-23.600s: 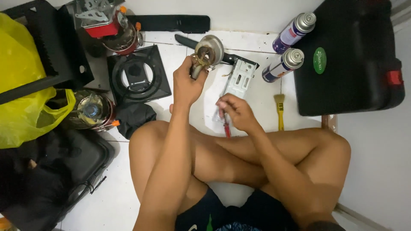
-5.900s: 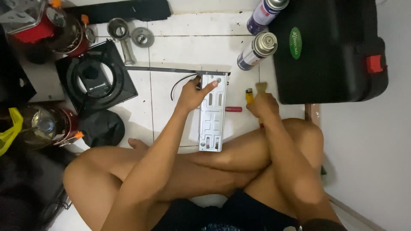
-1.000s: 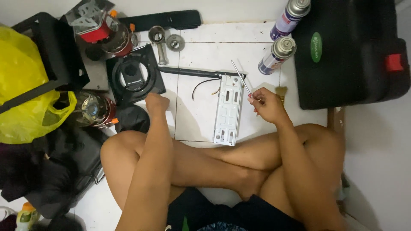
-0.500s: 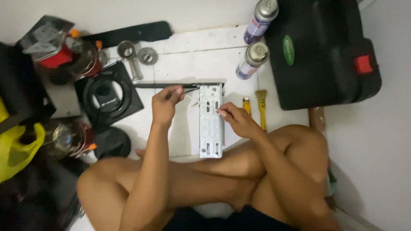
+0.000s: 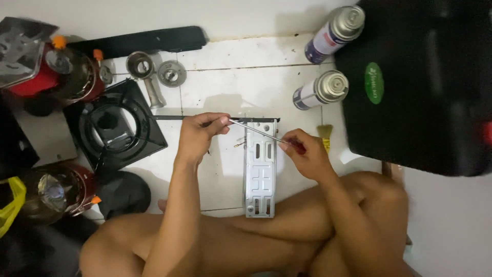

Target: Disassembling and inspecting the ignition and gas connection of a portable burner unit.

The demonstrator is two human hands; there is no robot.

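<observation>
Over grey metal bracket [image 5: 260,172]: right hand [image 5: 306,156] grips screwdriver [image 5: 266,135]; left hand [image 5: 197,137] pinches tip.

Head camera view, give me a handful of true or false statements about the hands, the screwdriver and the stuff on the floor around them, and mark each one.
1. The right hand grips the red handle of a screwdriver. True.
2. The left hand rests flat on the black case. False: it pinches the screwdriver's tip end, across from the case.
3. A grey metal bracket lies on the white tile floor below the screwdriver shaft. True.
4. Both spray cans stand upright. False: both lie on their sides.
5. A small brush lies beside the right hand. True.
</observation>
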